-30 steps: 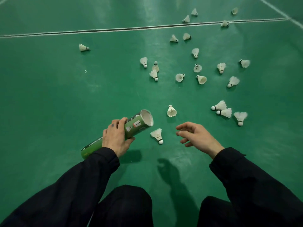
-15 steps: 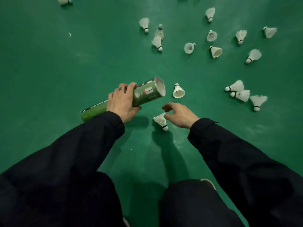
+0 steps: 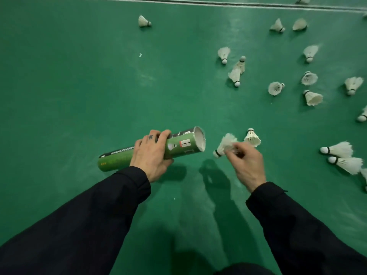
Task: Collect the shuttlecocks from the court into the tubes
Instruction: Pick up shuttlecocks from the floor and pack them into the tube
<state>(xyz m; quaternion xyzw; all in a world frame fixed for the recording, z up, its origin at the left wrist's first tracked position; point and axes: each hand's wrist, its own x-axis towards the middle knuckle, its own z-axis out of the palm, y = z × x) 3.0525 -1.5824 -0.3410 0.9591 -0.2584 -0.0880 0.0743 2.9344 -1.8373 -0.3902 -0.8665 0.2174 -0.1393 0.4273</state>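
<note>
**courtrat:** Green cardboard tube (image 3: 151, 150) is in my left hand (image 3: 150, 155), fingers wrapped round the middle, held off the floor about level, open mouth facing right. My right hand (image 3: 245, 162) is just beside that mouth, fingertips pinching one shuttlecock (image 3: 225, 144) by the feathers, cork end pointing down-left toward the tube. It's not inside yet.

**birdie_fan:** How many still on the floor? And what brand is the tube?

**courtrat:** I count about 18 loose ones in view on the green court floor (image 3: 79, 86), a few cut off at the right and top edges, so don't hold me to it. Closest is an upright one (image 3: 252, 137) just past my right fingers, then a pair lying side by side (image 3: 341, 154) further right. One loner (image 3: 144, 21) sits well apart, up near the white line (image 3: 198, 2). Nothing blocks the tube mouth.

Brand, can't tell. There's a strip of white print along the dark stripe and a small red-and-white sticker (image 3: 184, 144) near the mouth, all too blurry to read. Both sleeves are black.
</note>
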